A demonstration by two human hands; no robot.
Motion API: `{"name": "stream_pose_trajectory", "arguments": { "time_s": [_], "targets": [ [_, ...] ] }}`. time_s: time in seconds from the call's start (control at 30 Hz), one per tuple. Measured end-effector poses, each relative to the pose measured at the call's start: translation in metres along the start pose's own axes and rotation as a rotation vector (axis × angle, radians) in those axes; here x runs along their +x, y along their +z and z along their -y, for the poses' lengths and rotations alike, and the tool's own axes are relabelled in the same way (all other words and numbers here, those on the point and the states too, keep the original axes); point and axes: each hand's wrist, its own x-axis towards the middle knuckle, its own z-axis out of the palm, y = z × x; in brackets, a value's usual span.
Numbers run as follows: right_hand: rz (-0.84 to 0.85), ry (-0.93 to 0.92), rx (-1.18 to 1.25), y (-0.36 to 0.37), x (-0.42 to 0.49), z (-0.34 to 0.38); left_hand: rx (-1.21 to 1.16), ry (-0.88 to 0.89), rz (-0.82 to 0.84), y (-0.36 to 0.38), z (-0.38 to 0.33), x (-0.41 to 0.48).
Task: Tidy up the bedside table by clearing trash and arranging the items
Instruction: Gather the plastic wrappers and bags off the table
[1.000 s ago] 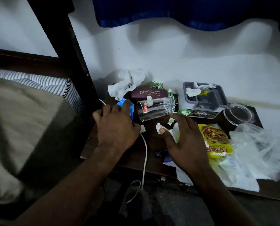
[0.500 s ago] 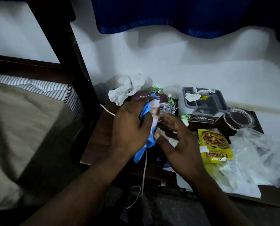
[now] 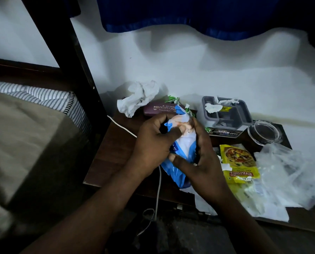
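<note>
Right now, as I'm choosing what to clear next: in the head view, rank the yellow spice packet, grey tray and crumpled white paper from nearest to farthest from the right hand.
1. The yellow spice packet: just right of the right hand, which grips a blue wrapper.
2. The grey tray: behind the hand, near the wall.
3. The crumpled white paper: far back left.

One blue-and-white wrapper [image 3: 185, 143], held by two grips: left grip [image 3: 151, 145] and right grip [image 3: 206, 162]. One maroon spectacle case [image 3: 159, 108], just beyond the grips. One crumpled white paper [image 3: 137, 98], beyond the left grip. One grey compartment tray [image 3: 228, 117], beyond the right grip, holding two white tissue scraps [image 3: 213, 107]. Right of the right grip: one clear round dish [image 3: 264, 132], one yellow sachet [image 3: 238, 162], one clear plastic bag [image 3: 290, 171]. One white cable [image 3: 159, 180], under the left grip's wrist.
</note>
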Motion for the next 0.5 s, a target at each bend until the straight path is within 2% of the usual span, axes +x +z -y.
{"name": "stream_pose_trajectory", "arguments": {
  "time_s": [0.17, 0.23, 0.27, 0.3, 0.37, 0.4, 0.43, 0.5],
  "targets": [
    [-0.141, -0.042, -0.07, 0.003, 0.007, -0.008, -0.239, -0.026, 0.15, -0.005, -0.008, 0.001],
    [-0.194, -0.056, -0.072, 0.002, 0.011, -0.009, -0.276, -0.019, 0.107, -0.012, -0.01, 0.008],
    [-0.208, -0.06, -0.075, 0.002, 0.012, -0.01, -0.212, 0.025, 0.04, -0.017, -0.006, 0.013],
    [-0.215, -0.059, -0.08, 0.002, 0.012, -0.01, -0.03, 0.108, -0.062, -0.026, 0.0, 0.022],
    [-0.217, -0.055, -0.089, 0.002, 0.011, -0.01, 0.612, 0.337, -0.292, -0.047, 0.013, 0.037],
    [-0.216, -0.056, -0.087, 0.003, 0.011, -0.009, 0.885, 0.405, -0.355, -0.057, 0.016, 0.043],
    [-0.215, -0.058, -0.084, 0.004, 0.01, -0.009, 1.044, 0.389, -0.376, -0.065, 0.02, 0.048],
    [-0.213, -0.061, -0.087, 0.005, 0.01, -0.009, 1.15, 0.239, -0.343, -0.072, 0.024, 0.054]
  ]
}}
